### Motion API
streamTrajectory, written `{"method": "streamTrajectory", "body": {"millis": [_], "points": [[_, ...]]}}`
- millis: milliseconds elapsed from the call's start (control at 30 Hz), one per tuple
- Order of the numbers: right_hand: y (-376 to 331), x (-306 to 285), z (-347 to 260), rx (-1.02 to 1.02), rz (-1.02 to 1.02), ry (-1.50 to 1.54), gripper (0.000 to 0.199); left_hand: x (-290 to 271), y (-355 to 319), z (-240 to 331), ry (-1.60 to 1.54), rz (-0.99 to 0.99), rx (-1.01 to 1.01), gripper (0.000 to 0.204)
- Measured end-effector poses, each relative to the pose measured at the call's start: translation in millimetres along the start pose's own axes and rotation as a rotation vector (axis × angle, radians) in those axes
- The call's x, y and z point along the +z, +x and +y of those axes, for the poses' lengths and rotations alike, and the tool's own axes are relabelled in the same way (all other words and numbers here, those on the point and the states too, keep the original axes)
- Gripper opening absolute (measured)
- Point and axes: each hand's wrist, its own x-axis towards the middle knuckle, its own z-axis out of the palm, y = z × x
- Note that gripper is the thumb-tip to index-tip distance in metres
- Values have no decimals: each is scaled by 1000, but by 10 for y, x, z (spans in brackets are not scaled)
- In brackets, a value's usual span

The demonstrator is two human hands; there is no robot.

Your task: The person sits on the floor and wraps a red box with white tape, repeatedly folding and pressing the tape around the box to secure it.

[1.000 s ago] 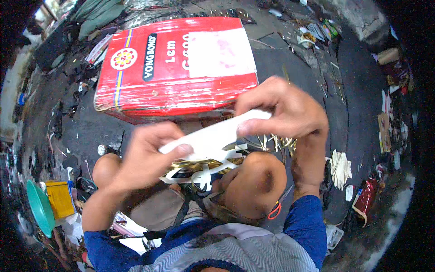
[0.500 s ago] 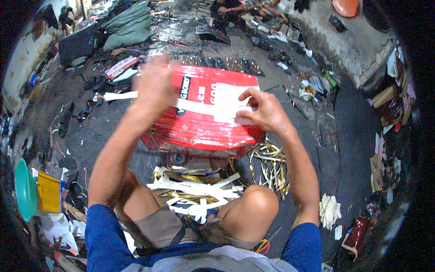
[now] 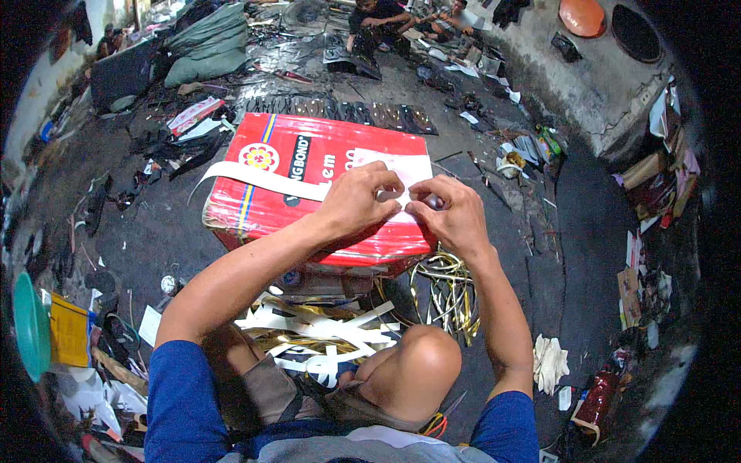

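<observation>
A red cardboard box [image 3: 324, 224] with a taped, glossy top stands in front of my knees. Across its top runs a white strip [image 3: 266, 180], its free left end hanging past the box's edge. My left hand [image 3: 361, 199] is closed with thumb and fingertips on the strip near its right end. Close beside it, my right hand [image 3: 454, 212] pinches the same end, whose tip the fingers hide. Under the fingertips lies a pale sheet [image 3: 409, 166] on the box's right part.
Several white and gold strips [image 3: 316, 328] lie between box and knees, and a gold-edged bundle [image 3: 451, 289] to their right. Dark pieces [image 3: 340, 112] are lined up behind the box. A green basin [image 3: 31, 328] is at left, a pale glove [image 3: 549, 364] at right. People sit far back.
My left hand has moved right from the strip's left part to beside my right hand. The strip's left end now droops over the box's edge.
</observation>
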Motion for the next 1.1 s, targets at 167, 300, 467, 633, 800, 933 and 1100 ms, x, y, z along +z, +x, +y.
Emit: {"method": "streamTrajectory", "body": {"millis": [167, 300, 467, 633, 800, 933, 1100], "points": [[-85, -27, 35, -228, 56, -161, 17, -5, -33, 61, 117, -43, 102, 17], [-95, -16, 57, -253, -10, -218, 15, 8, -86, -3, 125, -22, 204, 14], [-58, -47, 3, -80, -49, -8, 21, -74, -32, -63, -133, -49, -50, 20], [-95, 17, 53, 4, 6, 52, 20, 16, -9, -94, -33, -7, 109, 19], [-20, 31, -75, 12, 13, 92, 19, -12, -21, -156, -13, 21, 110, 19], [-62, 76, 22, 138, 29, 120, 19, 22, -19, -120, -25, -10, 88, 17], [-84, 251, 79, 256, 136, 111, 19, 109, 42, -108, 32, 49, 66, 16]]}}
